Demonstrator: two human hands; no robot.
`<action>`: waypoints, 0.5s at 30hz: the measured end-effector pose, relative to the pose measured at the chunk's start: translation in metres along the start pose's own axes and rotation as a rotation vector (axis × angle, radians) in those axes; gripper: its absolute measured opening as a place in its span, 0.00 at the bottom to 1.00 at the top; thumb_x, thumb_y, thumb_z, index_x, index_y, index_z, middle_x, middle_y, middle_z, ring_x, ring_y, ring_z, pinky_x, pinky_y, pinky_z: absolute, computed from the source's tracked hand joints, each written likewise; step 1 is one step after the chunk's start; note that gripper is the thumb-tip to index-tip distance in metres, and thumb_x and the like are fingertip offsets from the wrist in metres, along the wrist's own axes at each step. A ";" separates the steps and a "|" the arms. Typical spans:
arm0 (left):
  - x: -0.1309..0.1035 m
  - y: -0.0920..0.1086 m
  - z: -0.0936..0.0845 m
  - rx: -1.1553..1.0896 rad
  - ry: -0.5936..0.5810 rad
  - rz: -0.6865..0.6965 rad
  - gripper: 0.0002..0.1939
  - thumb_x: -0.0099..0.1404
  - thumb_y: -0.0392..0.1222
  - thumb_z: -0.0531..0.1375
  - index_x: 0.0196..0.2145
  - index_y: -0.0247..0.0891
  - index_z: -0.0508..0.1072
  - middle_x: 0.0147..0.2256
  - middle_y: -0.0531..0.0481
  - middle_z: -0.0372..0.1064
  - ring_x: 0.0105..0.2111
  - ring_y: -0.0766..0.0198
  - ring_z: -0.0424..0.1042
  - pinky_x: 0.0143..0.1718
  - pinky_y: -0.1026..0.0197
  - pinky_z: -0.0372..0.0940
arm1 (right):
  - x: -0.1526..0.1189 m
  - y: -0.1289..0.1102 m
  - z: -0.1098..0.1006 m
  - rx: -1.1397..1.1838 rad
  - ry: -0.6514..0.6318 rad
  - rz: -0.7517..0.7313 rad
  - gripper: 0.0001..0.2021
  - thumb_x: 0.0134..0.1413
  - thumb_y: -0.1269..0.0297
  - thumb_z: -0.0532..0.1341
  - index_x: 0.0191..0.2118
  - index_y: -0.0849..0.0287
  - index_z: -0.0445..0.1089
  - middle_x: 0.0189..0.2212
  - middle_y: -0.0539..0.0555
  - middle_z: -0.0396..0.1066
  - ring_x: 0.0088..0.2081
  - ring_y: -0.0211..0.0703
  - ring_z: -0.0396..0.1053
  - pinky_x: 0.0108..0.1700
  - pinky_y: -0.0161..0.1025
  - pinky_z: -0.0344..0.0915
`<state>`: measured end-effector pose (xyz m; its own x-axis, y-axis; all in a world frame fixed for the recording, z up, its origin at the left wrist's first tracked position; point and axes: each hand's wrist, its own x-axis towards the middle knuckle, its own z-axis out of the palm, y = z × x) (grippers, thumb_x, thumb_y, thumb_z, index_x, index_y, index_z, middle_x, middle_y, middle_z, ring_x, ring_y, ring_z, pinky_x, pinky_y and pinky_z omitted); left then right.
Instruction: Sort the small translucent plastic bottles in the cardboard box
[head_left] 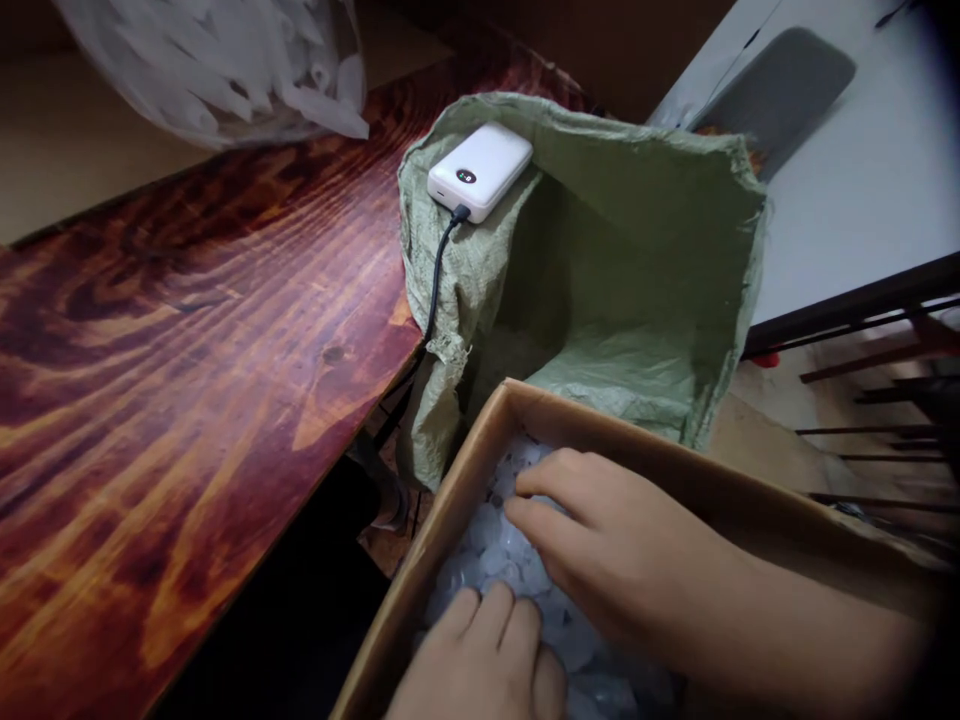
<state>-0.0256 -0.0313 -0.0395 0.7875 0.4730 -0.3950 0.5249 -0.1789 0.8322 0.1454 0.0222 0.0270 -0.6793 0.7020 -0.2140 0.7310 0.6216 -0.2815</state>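
A cardboard box (427, 530) in the lower middle holds many small translucent whitish pieces (491, 555). My left hand (484, 655) is inside the box near its left wall, back up, with its fingers bent down onto the pieces. My right hand (600, 530) reaches in from the right, its fingers curled down among the pieces near the far corner. The fingertips of both hands are partly hidden, and whether either one grips a piece does not show.
Beyond the box a green woven sack (637, 240) gapes open. A white power bank (484, 170) with a black cable rests on its edge, beside a glossy wooden table (247, 330). A clear bag (225, 70) of translucent pieces is at upper left.
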 end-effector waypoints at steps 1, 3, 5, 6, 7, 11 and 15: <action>0.000 0.002 -0.007 0.218 0.010 0.049 0.17 0.68 0.35 0.48 0.43 0.34 0.76 0.45 0.34 0.72 0.49 0.44 0.67 0.48 0.47 0.62 | 0.002 0.002 0.005 -0.021 -0.039 0.001 0.10 0.57 0.75 0.53 0.41 0.61 0.69 0.39 0.58 0.68 0.37 0.48 0.64 0.37 0.46 0.63; 0.001 0.005 -0.018 0.547 -0.024 0.082 0.19 0.68 0.33 0.47 0.47 0.27 0.74 0.48 0.28 0.70 0.50 0.42 0.66 0.48 0.46 0.63 | 0.004 0.006 0.014 -0.062 -0.103 0.005 0.08 0.56 0.73 0.55 0.39 0.61 0.68 0.37 0.57 0.67 0.36 0.49 0.63 0.36 0.46 0.62; 0.002 0.006 -0.025 0.702 -0.106 0.078 0.19 0.66 0.32 0.48 0.47 0.23 0.73 0.45 0.26 0.71 0.46 0.41 0.68 0.43 0.46 0.66 | 0.005 0.009 0.020 -0.106 -0.142 -0.010 0.06 0.55 0.72 0.56 0.38 0.61 0.68 0.35 0.57 0.67 0.36 0.49 0.62 0.36 0.45 0.61; 0.003 0.006 -0.026 0.739 -0.139 0.073 0.19 0.64 0.31 0.48 0.46 0.22 0.74 0.43 0.27 0.71 0.43 0.42 0.69 0.40 0.46 0.67 | 0.005 0.010 0.022 -0.124 -0.149 -0.023 0.05 0.54 0.72 0.57 0.37 0.61 0.67 0.34 0.57 0.66 0.36 0.49 0.62 0.36 0.45 0.61; 0.003 0.006 -0.026 0.760 -0.160 0.073 0.19 0.63 0.30 0.48 0.45 0.22 0.74 0.41 0.28 0.72 0.42 0.42 0.70 0.38 0.46 0.68 | 0.005 0.011 0.024 -0.135 -0.152 -0.038 0.05 0.53 0.71 0.57 0.37 0.61 0.67 0.34 0.57 0.66 0.35 0.49 0.62 0.36 0.45 0.60; 0.004 0.005 -0.023 0.751 -0.176 0.056 0.16 0.65 0.36 0.52 0.43 0.26 0.74 0.39 0.33 0.71 0.40 0.42 0.70 0.37 0.43 0.69 | 0.004 0.014 0.027 -0.137 -0.176 -0.059 0.05 0.50 0.72 0.59 0.36 0.62 0.67 0.32 0.56 0.67 0.35 0.49 0.63 0.36 0.44 0.60; 0.005 0.011 -0.026 0.662 -0.209 -0.034 0.21 0.61 0.50 0.60 0.44 0.30 0.74 0.40 0.33 0.71 0.42 0.41 0.69 0.41 0.41 0.68 | 0.003 0.020 0.036 -0.042 -0.329 -0.054 0.09 0.53 0.67 0.60 0.42 0.62 0.68 0.38 0.57 0.68 0.40 0.50 0.65 0.41 0.45 0.61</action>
<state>-0.0240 -0.0083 -0.0218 0.7779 0.3237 -0.5386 0.5847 -0.6870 0.4315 0.1550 0.0242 -0.0133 -0.6967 0.5220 -0.4920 0.6906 0.6737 -0.2631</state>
